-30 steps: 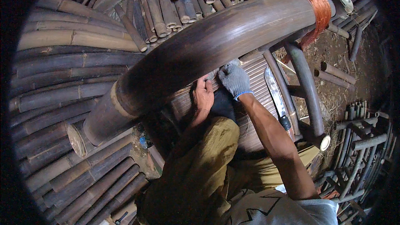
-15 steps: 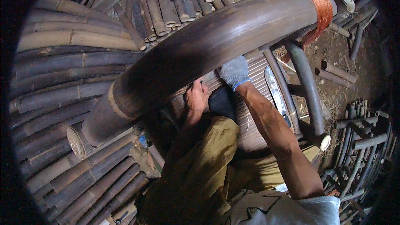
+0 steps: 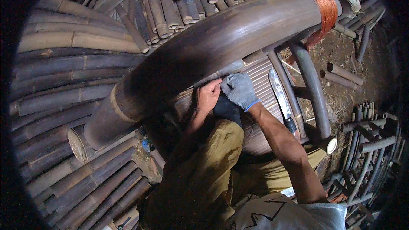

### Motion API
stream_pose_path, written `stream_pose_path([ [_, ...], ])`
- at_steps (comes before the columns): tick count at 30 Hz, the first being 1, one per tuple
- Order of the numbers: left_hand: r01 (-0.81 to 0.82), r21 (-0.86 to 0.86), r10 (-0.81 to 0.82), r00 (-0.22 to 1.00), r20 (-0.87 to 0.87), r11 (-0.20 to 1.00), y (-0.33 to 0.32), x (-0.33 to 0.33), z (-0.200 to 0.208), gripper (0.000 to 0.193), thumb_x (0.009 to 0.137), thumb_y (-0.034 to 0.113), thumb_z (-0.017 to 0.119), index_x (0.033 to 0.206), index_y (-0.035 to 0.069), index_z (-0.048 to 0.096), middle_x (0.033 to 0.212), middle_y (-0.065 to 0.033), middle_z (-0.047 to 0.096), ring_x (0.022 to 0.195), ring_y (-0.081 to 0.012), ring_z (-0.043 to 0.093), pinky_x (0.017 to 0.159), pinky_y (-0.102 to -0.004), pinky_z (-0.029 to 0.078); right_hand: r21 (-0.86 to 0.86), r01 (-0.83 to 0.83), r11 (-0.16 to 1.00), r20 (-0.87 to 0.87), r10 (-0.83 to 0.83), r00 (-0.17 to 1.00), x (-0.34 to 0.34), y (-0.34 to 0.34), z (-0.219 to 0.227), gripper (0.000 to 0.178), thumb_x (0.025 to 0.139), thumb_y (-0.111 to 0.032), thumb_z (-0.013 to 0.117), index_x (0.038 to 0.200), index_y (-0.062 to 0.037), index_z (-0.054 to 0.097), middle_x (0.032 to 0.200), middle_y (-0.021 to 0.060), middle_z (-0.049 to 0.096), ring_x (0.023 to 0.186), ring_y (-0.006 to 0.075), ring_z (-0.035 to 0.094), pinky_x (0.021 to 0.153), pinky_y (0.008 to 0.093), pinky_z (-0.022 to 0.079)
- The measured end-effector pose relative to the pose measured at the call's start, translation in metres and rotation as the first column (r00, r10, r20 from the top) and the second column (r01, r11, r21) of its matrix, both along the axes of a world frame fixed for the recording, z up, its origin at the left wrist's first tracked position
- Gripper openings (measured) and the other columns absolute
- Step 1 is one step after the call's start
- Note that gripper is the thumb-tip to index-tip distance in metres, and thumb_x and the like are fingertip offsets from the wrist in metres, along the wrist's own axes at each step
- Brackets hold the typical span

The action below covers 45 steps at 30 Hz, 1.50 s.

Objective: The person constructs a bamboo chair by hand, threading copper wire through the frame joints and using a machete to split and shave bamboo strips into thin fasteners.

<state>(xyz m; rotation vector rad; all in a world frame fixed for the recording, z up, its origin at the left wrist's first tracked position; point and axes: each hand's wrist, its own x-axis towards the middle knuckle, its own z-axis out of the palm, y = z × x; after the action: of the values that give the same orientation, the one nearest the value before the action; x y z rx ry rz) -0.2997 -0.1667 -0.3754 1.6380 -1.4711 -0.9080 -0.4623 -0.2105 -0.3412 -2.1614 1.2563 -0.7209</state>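
My bare left hand (image 3: 207, 96) is closed, its fingertips pinched together at the near side of a thick dark bamboo pole (image 3: 230, 30). My right hand (image 3: 239, 87), in a grey knitted glove with a blue cuff, is curled into a fist right beside it. The two hands meet at the fingers. Whatever they grip is too small or too hidden to make out; a thin strand seems to trail below the glove. Both hands are over a slatted bamboo seat (image 3: 260, 76), near my dark-covered foot (image 3: 227, 110). Orange twine (image 3: 322, 10) is wound round the pole's far right end.
A machete (image 3: 280, 96) with a dark handle lies on the slats, right of my glove. Beyond it stands a bamboo leg frame (image 3: 313, 89). Bamboo poles (image 3: 85, 61) line the left, and cut pieces (image 3: 170, 10) are stacked behind. A bamboo rack (image 3: 375, 145) stands at lower right.
My gloved right hand has come out from beneath the thick pole, toward me, and has closed next to the left. My left hand has shifted slightly up and right.
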Motion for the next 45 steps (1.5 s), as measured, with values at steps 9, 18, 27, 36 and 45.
stream_pose_path([
  [9,0.085,0.122,-0.123,0.931,0.342,0.989,-0.008,0.003,0.026,0.019,0.088,0.027,0.065,0.104,0.020,0.075,0.099,-0.0161,0.071,0.093,-0.0375,0.067,0.082,-0.0457,0.054,0.112,0.186,0.976,0.000,-0.187,0.982,0.005,-0.006,-0.001,0.021,0.084,-0.027,0.061,0.076,-0.0080,0.067,0.079,0.0184,0.067,0.075,0.0397,0.065,0.067,0.0484,0.051],
  [18,-0.083,0.126,0.129,0.899,-0.418,0.989,-0.004,0.003,-0.005,0.022,0.095,0.015,0.066,0.106,-0.004,0.070,0.103,-0.0059,0.072,0.094,-0.0111,0.063,0.087,-0.0259,0.050,-0.124,0.045,0.991,0.121,-0.030,0.992,0.004,-0.006,-0.003,0.023,0.080,-0.018,0.066,0.102,-0.0156,0.072,0.085,0.0159,0.066,0.081,0.0366,0.064,0.071,0.0467,0.050],
  [27,-0.208,0.204,0.251,0.943,-0.219,0.957,-0.009,0.007,-0.008,0.021,0.092,0.014,0.071,0.104,-0.003,0.071,0.096,-0.0060,0.073,0.086,-0.0109,0.065,0.081,-0.0239,0.050,-0.076,-0.015,0.997,-0.068,0.010,0.998,0.014,-0.012,-0.007,0.012,0.083,-0.020,0.061,0.084,-0.0093,0.065,0.082,0.0155,0.064,0.081,0.0369,0.063,0.072,0.0478,0.048],
  [36,-0.202,0.096,0.176,0.958,0.226,0.975,-0.015,0.000,-0.005,0.016,0.085,0.015,0.075,0.099,0.008,0.073,0.081,-0.0031,0.073,0.073,-0.0081,0.064,0.067,-0.0253,0.051,-0.105,0.026,0.994,-0.100,-0.037,0.994,0.013,-0.007,-0.024,0.011,0.083,-0.017,0.062,0.086,-0.0070,0.066,0.087,0.0191,0.063,0.084,0.0400,0.061,0.076,0.0492,0.048],
  [45,-0.012,0.012,0.015,0.961,-0.277,1.000,-0.003,0.006,-0.018,0.013,0.095,0.011,0.064,0.103,0.001,0.069,0.087,-0.0015,0.070,0.078,-0.0095,0.063,0.069,-0.0255,0.051,0.041,0.179,0.983,0.093,-0.182,0.979,0.009,0.003,-0.004,0.024,0.085,-0.017,0.064,0.105,-0.0056,0.067,0.100,0.0205,0.066,0.096,0.0405,0.061,0.085,0.0468,0.049],
])
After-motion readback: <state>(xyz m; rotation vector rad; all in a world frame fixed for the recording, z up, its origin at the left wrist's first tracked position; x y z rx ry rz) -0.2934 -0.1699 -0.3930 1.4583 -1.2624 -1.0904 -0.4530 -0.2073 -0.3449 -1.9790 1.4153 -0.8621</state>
